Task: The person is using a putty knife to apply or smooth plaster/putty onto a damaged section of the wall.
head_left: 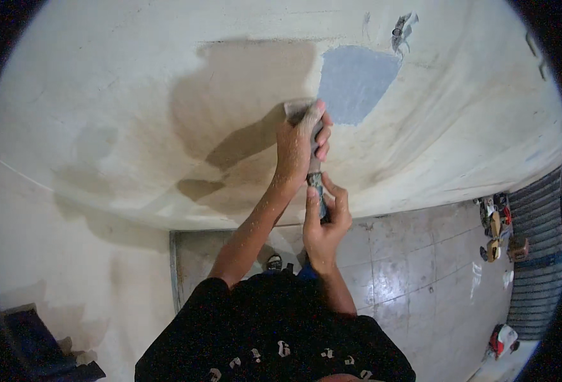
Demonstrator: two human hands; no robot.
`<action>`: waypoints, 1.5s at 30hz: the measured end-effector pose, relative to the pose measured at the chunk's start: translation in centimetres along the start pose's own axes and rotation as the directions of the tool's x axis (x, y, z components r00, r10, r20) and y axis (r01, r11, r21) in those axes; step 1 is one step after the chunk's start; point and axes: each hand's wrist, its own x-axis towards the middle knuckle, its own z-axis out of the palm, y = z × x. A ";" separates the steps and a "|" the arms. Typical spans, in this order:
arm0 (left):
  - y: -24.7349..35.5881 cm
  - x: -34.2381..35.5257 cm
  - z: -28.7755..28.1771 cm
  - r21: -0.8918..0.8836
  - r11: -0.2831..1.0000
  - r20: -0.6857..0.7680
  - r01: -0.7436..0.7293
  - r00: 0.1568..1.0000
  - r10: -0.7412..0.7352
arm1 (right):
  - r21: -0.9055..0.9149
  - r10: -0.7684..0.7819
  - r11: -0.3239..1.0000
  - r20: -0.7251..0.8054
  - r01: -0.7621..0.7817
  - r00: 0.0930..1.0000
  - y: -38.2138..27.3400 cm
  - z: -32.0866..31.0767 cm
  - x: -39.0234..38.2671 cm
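Observation:
A long, dusty grey tool [315,162] is held up against the off-white wall [249,76]; I cannot tell its exact kind. Its flat, wider head [297,108] is near the left lower edge of a blue-grey patch [355,83]. My left hand [300,140] wraps round the upper body, thumb pointing up toward the head, with pale dust on its skin and forearm. Lower down, my right hand [329,219] pinches the narrow dark end of the tool between thumb and fingers. Whether the head touches the wall is unclear.
Loose wires stick out of a hole [398,32] above the patch. Below lies a tiled floor [395,267], with a ribbed shutter [539,254] on the right and assorted items [494,226] beside it. A dark object [36,344] is at the lower left.

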 end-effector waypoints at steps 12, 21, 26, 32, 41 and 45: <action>-1.6 -0.9 -0.9 -0.059 0.997 -0.103 0.045 0.993 -0.051 | 0.078 0.122 0.987 0.184 -0.139 0.975 1.3 -1.3 -0.8; -0.5 -0.7 -0.3 0.035 0.999 -0.125 -0.020 0.992 0.024 | 0.161 0.013 0.986 0.182 -0.043 0.983 1.2 -0.9 0.0; 1.7 0.1 1.4 0.029 0.997 -0.073 -0.071 0.995 0.073 | 0.113 0.045 0.991 0.172 -0.066 0.984 0.1 -0.7 1.2; -0.6 -0.6 0.1 0.045 0.999 -0.117 0.015 0.993 -0.010 | 0.080 -0.010 0.997 0.119 0.001 0.993 1.6 -0.8 0.1; -0.6 0.4 -0.2 0.021 1.000 -0.111 0.001 0.994 0.002 | 0.118 -0.099 0.989 0.108 0.086 0.989 1.1 -0.8 1.2; 2.5 1.3 2.2 0.010 0.997 -0.051 -0.072 0.996 0.072 | 0.059 0.129 0.989 0.121 -0.137 0.984 -2.1 -1.1 2.6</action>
